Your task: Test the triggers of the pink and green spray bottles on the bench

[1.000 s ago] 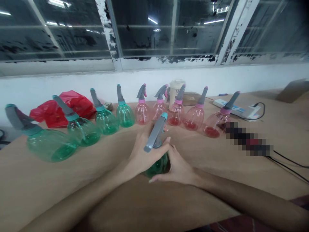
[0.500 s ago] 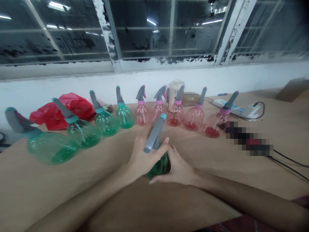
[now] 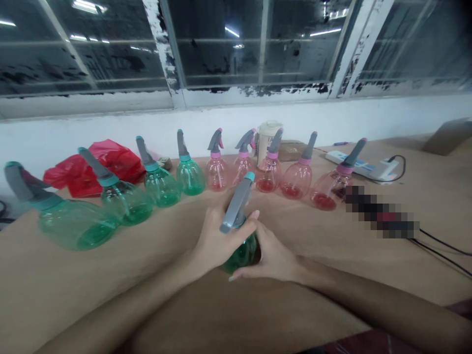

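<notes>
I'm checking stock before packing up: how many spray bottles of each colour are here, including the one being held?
Green bottles: 5, the held one included
Pink bottles: 5
Total: 10

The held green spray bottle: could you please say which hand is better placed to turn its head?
Probably the left hand: it wraps the green bottle just below the gray head, while the right hand cups the bottle lower down.
</notes>
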`<state>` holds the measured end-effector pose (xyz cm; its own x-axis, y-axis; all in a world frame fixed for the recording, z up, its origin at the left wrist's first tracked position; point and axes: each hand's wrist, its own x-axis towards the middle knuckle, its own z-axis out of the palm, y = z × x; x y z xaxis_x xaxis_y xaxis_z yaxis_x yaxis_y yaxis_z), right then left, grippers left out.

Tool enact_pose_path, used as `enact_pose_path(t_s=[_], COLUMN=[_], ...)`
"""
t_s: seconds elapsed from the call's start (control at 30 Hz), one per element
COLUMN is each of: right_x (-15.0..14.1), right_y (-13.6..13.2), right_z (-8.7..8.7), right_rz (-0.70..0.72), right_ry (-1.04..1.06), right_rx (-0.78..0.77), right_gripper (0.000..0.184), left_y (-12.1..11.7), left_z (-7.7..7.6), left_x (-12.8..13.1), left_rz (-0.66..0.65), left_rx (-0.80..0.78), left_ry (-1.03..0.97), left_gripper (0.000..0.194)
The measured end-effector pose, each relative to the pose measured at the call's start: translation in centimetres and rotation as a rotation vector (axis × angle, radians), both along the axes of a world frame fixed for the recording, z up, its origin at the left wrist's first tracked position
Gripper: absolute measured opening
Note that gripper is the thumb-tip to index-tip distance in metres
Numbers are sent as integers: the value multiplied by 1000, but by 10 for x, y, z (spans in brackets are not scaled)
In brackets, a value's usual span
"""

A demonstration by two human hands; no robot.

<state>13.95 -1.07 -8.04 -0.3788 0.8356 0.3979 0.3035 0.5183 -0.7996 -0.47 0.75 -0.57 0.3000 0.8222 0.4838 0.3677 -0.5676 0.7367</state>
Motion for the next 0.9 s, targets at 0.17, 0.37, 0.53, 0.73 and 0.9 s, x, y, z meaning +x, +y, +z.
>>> enact_pose_path(t_s=[0.17, 0.37, 0.53, 0.73, 0.9], right_x=[-1, -1, -1, -2, 0], right_y=[1, 1, 1, 0, -2], right_z=[6, 12, 8, 9, 7], right_rz=[30, 64, 32, 44, -7], right_ry=[17, -2, -12, 6, -18], right_rx=[64, 101, 64, 74, -35], right_gripper=[101, 101, 102, 110, 95], left_y=[2, 0, 4, 5, 3], left_z=[1, 11, 13, 11, 14], left_x=[0, 2, 2, 2, 1], left_rz=[-51, -64, -85, -13, -20], left_rx=[-67, -76, -35, 50, 32], left_ry=[2, 23, 113, 132, 121], left_gripper=[32, 26, 21, 14, 20])
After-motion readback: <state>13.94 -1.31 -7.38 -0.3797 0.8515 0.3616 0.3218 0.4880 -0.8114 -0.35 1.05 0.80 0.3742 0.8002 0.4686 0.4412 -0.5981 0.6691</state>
